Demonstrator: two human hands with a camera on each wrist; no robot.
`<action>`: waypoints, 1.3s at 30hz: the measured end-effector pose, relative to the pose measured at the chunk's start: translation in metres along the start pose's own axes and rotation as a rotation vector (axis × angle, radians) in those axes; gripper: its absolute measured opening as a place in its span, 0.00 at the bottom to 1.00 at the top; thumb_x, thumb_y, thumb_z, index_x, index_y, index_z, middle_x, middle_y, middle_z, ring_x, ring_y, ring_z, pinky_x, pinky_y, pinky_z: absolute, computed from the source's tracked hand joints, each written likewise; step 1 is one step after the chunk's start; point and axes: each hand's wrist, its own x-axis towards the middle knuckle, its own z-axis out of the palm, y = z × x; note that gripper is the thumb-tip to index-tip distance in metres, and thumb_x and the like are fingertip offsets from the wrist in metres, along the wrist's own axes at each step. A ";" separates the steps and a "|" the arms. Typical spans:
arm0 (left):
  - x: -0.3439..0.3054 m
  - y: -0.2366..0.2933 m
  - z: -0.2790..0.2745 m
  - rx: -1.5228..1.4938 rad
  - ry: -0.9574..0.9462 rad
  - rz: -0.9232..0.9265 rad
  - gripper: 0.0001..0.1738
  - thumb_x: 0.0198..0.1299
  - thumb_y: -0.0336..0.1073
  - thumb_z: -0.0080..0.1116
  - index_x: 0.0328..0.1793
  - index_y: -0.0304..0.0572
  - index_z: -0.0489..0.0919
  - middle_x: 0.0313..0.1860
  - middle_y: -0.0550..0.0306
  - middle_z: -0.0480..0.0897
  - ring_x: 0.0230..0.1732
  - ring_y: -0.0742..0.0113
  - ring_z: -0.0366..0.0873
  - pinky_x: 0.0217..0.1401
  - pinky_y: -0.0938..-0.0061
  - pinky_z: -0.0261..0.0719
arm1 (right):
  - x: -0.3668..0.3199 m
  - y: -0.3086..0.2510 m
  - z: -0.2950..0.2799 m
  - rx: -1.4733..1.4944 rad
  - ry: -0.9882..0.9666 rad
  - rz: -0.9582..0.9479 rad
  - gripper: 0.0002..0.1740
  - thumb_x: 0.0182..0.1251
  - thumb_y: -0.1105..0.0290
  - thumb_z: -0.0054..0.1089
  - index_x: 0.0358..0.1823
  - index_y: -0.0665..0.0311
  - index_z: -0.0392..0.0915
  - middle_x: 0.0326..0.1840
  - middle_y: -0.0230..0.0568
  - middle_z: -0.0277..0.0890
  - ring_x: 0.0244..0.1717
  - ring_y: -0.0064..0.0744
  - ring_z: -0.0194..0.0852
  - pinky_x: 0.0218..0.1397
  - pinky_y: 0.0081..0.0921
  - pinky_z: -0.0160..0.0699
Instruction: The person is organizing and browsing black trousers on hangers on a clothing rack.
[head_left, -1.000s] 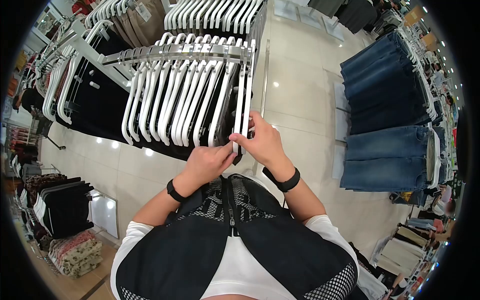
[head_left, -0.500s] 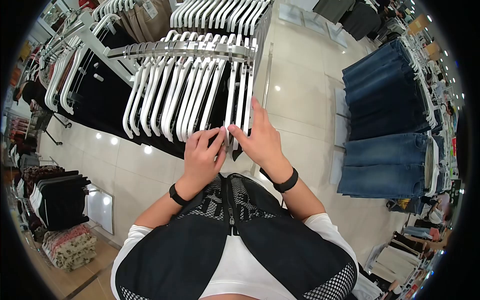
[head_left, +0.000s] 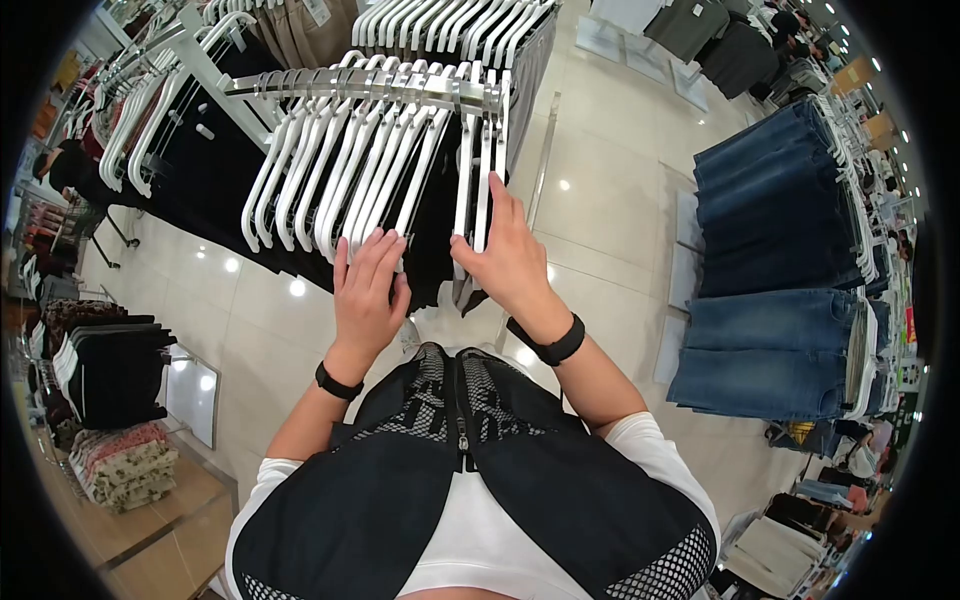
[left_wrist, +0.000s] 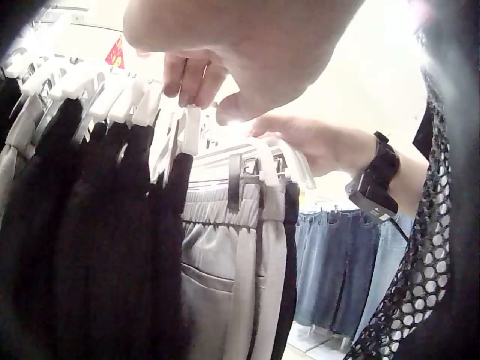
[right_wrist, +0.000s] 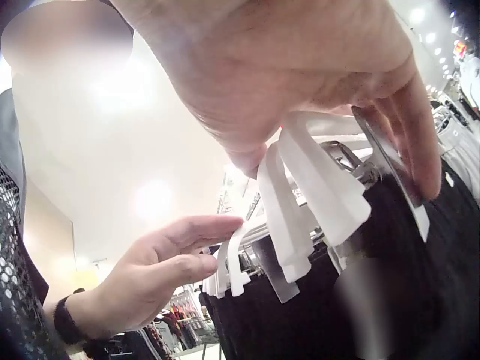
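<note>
White hangers (head_left: 385,180) carrying black trousers (left_wrist: 105,247) hang along a metal rail (head_left: 350,84). At the rail's right end, a few white hangers (head_left: 466,190) stand apart from the main row. My right hand (head_left: 512,258) pinches these end hangers, thumb on their left and fingers on their right. Nearly straight fingers of my left hand (head_left: 368,295) rest against the front ends of the main row's nearest hangers, thumb held apart. Light grey trousers (left_wrist: 217,259) with a gathered waist hang in the gap between the hands in the left wrist view.
Behind this rail is another row of white hangers (head_left: 450,28). Blue jeans (head_left: 765,350) hang on a rack to the right, across the tiled floor (head_left: 600,200). Folded patterned clothes (head_left: 125,470) are stacked at the lower left, beside hanging black garments (head_left: 120,375).
My left hand has moved left, away from my right hand. A gap has widened between the main row and the end hangers. My right hand has shifted slightly forward along them.
</note>
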 end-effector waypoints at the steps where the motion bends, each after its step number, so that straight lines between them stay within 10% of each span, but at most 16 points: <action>1: -0.002 0.003 0.003 0.013 -0.014 -0.026 0.30 0.56 0.26 0.58 0.68 0.42 0.76 0.68 0.55 0.77 0.74 0.53 0.69 0.81 0.45 0.49 | 0.001 0.001 -0.001 0.001 -0.008 -0.005 0.53 0.57 0.53 0.67 0.78 0.67 0.50 0.66 0.57 0.65 0.57 0.61 0.77 0.51 0.51 0.81; 14: -0.010 0.007 0.001 -0.084 0.046 -0.052 0.30 0.58 0.26 0.56 0.71 0.40 0.74 0.73 0.48 0.72 0.78 0.42 0.61 0.79 0.50 0.55 | -0.010 0.018 0.000 0.104 0.086 -0.406 0.40 0.64 0.59 0.67 0.75 0.64 0.62 0.74 0.72 0.55 0.70 0.70 0.63 0.71 0.49 0.67; 29: -0.004 -0.016 -0.006 -0.154 -0.071 0.046 0.29 0.55 0.26 0.59 0.66 0.38 0.78 0.71 0.49 0.75 0.77 0.43 0.63 0.76 0.50 0.58 | 0.012 -0.022 0.013 -0.183 0.056 -0.644 0.30 0.69 0.49 0.59 0.69 0.50 0.73 0.75 0.45 0.66 0.78 0.53 0.56 0.80 0.50 0.52; 39: -0.002 -0.067 -0.022 0.055 0.005 0.070 0.31 0.54 0.30 0.61 0.68 0.46 0.78 0.66 0.59 0.79 0.74 0.54 0.66 0.76 0.54 0.59 | 0.019 -0.050 0.030 -0.291 -0.002 -0.547 0.28 0.68 0.47 0.61 0.65 0.52 0.76 0.67 0.43 0.72 0.70 0.53 0.65 0.76 0.51 0.58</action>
